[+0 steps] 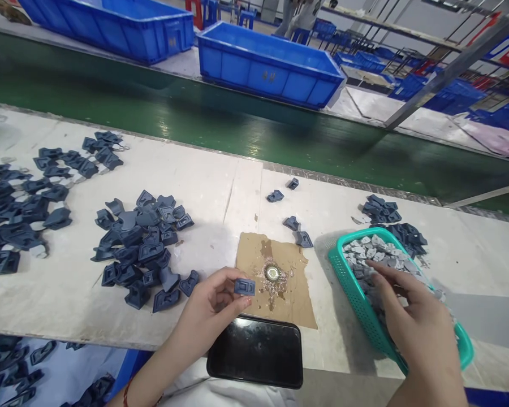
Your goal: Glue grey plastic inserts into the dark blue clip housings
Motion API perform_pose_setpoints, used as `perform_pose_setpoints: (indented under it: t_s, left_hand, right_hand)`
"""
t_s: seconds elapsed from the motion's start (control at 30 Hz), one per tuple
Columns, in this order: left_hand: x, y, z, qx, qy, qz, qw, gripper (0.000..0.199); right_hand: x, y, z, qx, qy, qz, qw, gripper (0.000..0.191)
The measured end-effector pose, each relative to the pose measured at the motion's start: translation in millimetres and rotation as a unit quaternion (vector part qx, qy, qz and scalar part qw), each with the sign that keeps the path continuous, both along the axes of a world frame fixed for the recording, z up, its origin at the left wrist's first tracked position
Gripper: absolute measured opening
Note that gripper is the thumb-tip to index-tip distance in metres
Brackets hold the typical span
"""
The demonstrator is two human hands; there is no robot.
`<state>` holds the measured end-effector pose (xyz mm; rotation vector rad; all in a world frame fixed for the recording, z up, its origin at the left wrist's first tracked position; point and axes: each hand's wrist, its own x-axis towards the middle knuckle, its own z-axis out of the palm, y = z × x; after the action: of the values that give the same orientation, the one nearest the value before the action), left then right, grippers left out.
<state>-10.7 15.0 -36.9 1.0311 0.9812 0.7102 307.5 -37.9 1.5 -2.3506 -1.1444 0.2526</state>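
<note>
My left hand (220, 302) pinches a dark blue-grey plastic part (245, 287) between thumb and fingers, its recessed face turned up. Below that hand lies a black phone (254, 351) at the table's near edge. Just beyond the phone is a piece of brown cardboard (299, 308) with a small round greenish, shiny item (273, 273) on it, ringed by wet-looking spots. My right hand (419, 322) reaches into a green plastic basket (356, 305) full of small grey pieces (375, 249). Its thumb and forefinger close on one of these pieces, partly hidden by the fingertips.
A heap of dark plastic parts (144, 237) lies left of the cardboard, with more parts (25, 198) farther left. Several loose parts (303, 238) are near the cardboard; others (382, 209) sit behind the basket. Blue bins (267, 68) stand beyond the green strip (186, 124).
</note>
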Motion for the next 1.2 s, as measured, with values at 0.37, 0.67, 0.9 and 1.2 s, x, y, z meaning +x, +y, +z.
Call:
perform_pose_setpoints:
  t_s: [0.37, 0.67, 0.9, 1.2]
  left_hand:
    - [2.7, -4.0, -2.6, 0.033, 0.007, 0.034, 0.999, 0.024]
    - [5.5, -2.8, 0.4, 0.033, 0.021, 0.034, 0.999, 0.029]
    - [5.9, -3.5, -0.7, 0.035, 0.048, 0.039, 0.997, 0.033]
    - [6.9, -4.2, 3.6, 0.048, 0.042, 0.016, 0.998, 0.024]
  right_hand:
    - [-67.4, 8.0, -14.3, 0.303, 0.325, 0.098, 0.891, 0.017]
    - [-84.7, 23.6, -28.5, 0.195, 0.407, 0.171, 0.876, 0.018]
    - [-91.3, 36.9, -34.5, 0.159, 0.33, 0.191, 0.911, 0.018]
    - [-92.5, 29.4, -39.0, 0.12, 0.187, 0.276, 0.935, 0.021]
